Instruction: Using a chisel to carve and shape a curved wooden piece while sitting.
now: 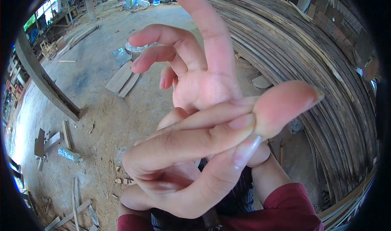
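My left hand (pixel 175 153) is close to the camera, its thumb and fingers closed round the base of my right thumb (pixel 285 105). The right thumb's tip sticks out to the right beyond that pinch. Behind it my right hand (pixel 203 82) is raised with the palm toward me. Its index finger points up, and the other fingers are loosely bent and apart, with nothing in them. Below the hands is my lap, with maroon shorts (pixel 285 210) and dark striped cloth (pixel 244 194). My wrists are mostly hidden behind the fingers.
Long wooden boards (pixel 309 64) are stacked along the right. A post (pixel 45 80) stands at the left. Wood offcuts (pixel 53 141), a plastic bottle (pixel 70 154) and a flat board piece (pixel 122 79) lie on the dusty floor (pixel 102 125).
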`<state>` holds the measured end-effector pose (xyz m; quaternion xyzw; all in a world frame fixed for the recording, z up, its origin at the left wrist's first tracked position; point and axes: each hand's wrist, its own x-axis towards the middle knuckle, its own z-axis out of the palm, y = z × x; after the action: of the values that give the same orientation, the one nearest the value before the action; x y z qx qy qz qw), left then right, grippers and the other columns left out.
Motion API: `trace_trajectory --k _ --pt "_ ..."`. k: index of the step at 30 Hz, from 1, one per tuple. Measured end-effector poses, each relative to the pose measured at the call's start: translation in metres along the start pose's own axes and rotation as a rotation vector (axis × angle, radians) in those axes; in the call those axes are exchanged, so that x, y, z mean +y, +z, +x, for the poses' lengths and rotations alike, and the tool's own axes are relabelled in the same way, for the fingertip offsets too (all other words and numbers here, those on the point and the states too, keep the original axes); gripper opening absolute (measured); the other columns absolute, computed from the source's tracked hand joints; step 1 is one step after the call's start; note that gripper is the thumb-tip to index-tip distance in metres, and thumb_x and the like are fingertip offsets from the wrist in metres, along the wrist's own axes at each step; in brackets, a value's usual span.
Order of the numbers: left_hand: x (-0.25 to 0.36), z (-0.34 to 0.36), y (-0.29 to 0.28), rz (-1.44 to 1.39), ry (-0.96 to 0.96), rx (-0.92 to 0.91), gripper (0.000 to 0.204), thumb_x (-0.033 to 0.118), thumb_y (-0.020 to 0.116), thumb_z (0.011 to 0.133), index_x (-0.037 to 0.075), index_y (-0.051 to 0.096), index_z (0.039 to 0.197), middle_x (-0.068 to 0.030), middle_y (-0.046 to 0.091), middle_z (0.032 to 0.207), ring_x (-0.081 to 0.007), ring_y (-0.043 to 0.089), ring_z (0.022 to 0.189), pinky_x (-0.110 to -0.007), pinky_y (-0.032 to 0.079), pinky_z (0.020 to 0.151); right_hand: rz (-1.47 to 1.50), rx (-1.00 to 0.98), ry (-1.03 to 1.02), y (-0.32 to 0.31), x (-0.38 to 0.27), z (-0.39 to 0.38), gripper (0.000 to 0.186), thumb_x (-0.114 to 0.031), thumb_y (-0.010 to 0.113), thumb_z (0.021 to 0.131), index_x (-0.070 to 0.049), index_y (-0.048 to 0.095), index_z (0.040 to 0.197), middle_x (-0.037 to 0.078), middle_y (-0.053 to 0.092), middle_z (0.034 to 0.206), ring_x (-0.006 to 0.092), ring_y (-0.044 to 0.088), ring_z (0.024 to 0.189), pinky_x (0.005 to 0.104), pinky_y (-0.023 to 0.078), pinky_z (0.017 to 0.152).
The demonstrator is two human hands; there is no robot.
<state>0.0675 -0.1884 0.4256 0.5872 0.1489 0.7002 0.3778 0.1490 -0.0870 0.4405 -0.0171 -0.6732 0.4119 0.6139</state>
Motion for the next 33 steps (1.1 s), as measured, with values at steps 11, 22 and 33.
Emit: trace_trajectory --k 11,22,33 --pt "0.0 0.001 0.002 0.008 0.023 0.012 0.022 0.013 0.058 0.081 0.003 0.057 0.101 -0.0235 0.056 0.112 -0.0277 0.054 0.106 -0.041 0.039 0.094 0.036 -0.014 0.042 0.001 0.002 -0.001 0.084 -0.06 0.038 0.082 -0.009 0.01 0.142 0.01 0.041 0.117 0.0159 0.043 0.096 0.0276 0.032 0.077" --pt "-0.021 0.017 0.004 0.033 0.218 0.052 0.033 -0.007 0.069 0.069 0.0 0.065 0.101 -0.0168 0.063 0.106 -0.0267 0.062 0.096 -0.033 0.043 0.087 0.134 -0.097 0.05 0.014 0.008 -0.009 0.08 -0.059 0.036 0.085 -0.009 0.01 0.141 0.01 0.04 0.117 0.0158 0.042 0.097 0.027 0.032 0.077" --pt "-0.017 0.015 -0.007 0.167 0.325 -0.144 0.042 -0.006 0.067 0.073 0.001 0.058 0.113 -0.016 0.06 0.113 -0.0249 0.06 0.1 -0.031 0.042 0.089 0.266 -0.161 0.084 0.025 0.01 -0.014 0.079 -0.065 0.026 0.087 -0.01 0.01 0.141 0.009 0.04 0.117 0.0158 0.041 0.097 0.0268 0.033 0.079"
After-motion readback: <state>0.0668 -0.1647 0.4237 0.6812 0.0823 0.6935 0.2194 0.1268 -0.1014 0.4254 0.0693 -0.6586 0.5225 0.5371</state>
